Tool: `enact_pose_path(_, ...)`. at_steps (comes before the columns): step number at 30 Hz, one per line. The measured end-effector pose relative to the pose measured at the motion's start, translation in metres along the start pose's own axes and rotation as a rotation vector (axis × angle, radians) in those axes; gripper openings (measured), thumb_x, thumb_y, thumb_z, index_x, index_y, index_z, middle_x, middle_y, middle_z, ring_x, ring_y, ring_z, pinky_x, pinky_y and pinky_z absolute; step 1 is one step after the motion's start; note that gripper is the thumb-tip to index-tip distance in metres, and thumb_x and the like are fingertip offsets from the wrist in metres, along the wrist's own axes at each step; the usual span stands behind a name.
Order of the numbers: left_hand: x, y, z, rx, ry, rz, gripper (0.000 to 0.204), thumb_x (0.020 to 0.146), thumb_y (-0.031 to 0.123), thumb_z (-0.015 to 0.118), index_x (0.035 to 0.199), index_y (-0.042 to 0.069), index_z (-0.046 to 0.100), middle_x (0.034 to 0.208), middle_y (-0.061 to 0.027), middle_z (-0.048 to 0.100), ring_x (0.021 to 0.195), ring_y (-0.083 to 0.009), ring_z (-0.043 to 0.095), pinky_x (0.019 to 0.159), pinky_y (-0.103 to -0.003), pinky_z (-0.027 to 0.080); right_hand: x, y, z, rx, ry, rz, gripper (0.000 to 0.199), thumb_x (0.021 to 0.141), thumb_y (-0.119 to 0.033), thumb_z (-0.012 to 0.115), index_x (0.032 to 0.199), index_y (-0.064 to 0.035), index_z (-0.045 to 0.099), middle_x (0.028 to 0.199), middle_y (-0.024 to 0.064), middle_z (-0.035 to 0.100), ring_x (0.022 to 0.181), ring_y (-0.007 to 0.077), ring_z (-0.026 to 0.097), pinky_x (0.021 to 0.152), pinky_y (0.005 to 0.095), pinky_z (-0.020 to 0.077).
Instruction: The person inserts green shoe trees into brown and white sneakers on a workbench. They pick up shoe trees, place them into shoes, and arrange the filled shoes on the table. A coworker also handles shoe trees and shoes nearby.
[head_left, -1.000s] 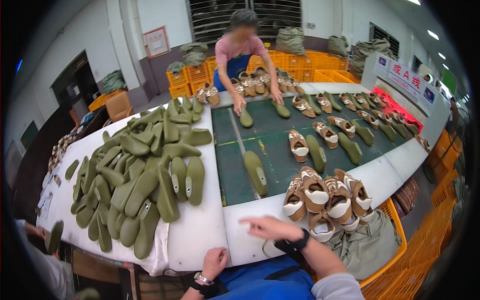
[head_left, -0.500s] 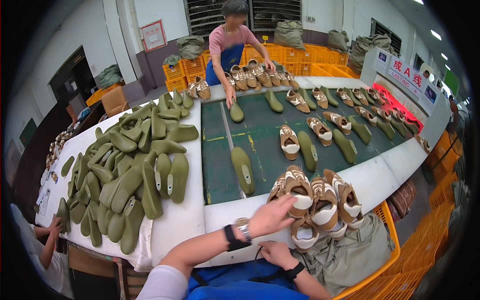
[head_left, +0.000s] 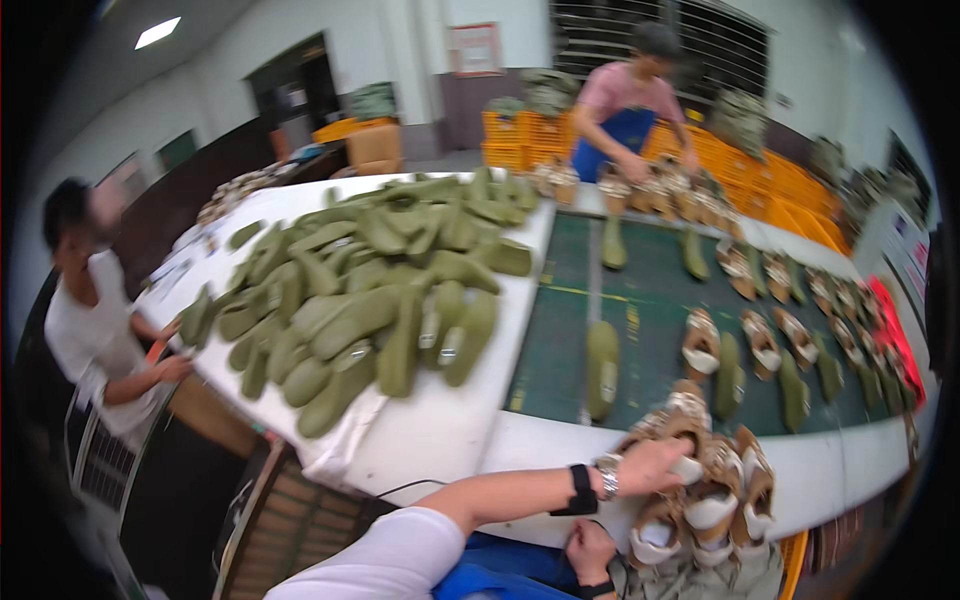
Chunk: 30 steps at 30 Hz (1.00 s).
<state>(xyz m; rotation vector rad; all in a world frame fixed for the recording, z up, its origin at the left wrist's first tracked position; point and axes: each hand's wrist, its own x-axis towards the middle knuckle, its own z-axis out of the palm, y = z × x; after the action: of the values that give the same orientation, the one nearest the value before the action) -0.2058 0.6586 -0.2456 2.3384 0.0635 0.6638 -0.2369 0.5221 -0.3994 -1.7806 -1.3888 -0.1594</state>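
Brown-and-white sneakers stand bunched at the table's near edge. My left hand (head_left: 652, 466), with a watch and black band on its wrist, grips the heel opening of one sneaker (head_left: 687, 425); its fingertips are blurred. Close to my blue apron, my right hand (head_left: 590, 549) is curled closed, and whatever it may hold is hidden. Another sneaker (head_left: 713, 492) stands just right of my left hand. Beyond, on the green conveyor belt (head_left: 560, 340), a lone olive shoe last (head_left: 602, 370) lies near a sneaker (head_left: 701, 345) paired with another last (head_left: 729, 375).
A large heap of olive lasts (head_left: 370, 290) covers much of the white table (head_left: 420, 440) at left. One person (head_left: 630, 110) handles sneakers across the belt; another (head_left: 100, 320) stands at far left. Orange crates (head_left: 770, 190) line the back.
My view has swung left, bringing the left-hand person into sight. My left hand has closed on a sneaker's heel. The person across has let go of a last and now reaches to sneakers.
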Motion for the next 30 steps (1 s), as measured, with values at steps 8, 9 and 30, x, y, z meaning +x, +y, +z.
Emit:
enact_pose_path(8,-0.067,0.018,-0.09,0.185,0.327,-0.013,0.047,0.073,0.032,0.074,0.098,0.004,0.047,0.088,-0.0132,0.051,0.08,-0.0343,0.055,0.067,-0.04,0.045,-0.003,0.004,-0.001,-0.025,-0.012,-0.071,0.021,0.08,-0.012,0.06,0.099,-0.0061,0.065,0.083,0.0134,0.065,0.068,0.0325,0.062,0.061,0.0399,0.0497)
enact_pose_path(9,-0.084,0.015,-0.1,0.257,0.314,-0.053,0.046,0.072,0.033,0.075,0.097,0.005,0.047,0.087,-0.0127,0.051,0.079,-0.0335,0.055,0.066,-0.04,0.045,-0.002,0.002,-0.001,-0.001,-0.028,-0.013,0.017,0.079,-0.01,0.061,0.095,-0.0055,0.065,0.076,0.0128,0.062,0.062,0.0302,0.06,0.057,0.0382,0.048)
enact_pose_path(30,-0.119,-0.112,-0.175,0.505,0.365,-0.321,0.042,0.071,0.022,0.077,0.096,0.001,0.051,0.089,-0.0163,0.057,0.078,-0.0356,0.058,0.068,-0.041,0.047,0.016,-0.019,0.003,-0.098,-0.012,0.144,0.016,0.067,-0.005,0.062,0.08,-0.0148,0.064,0.065,0.004,0.06,0.056,0.0253,0.06,0.05,0.036,0.0463)
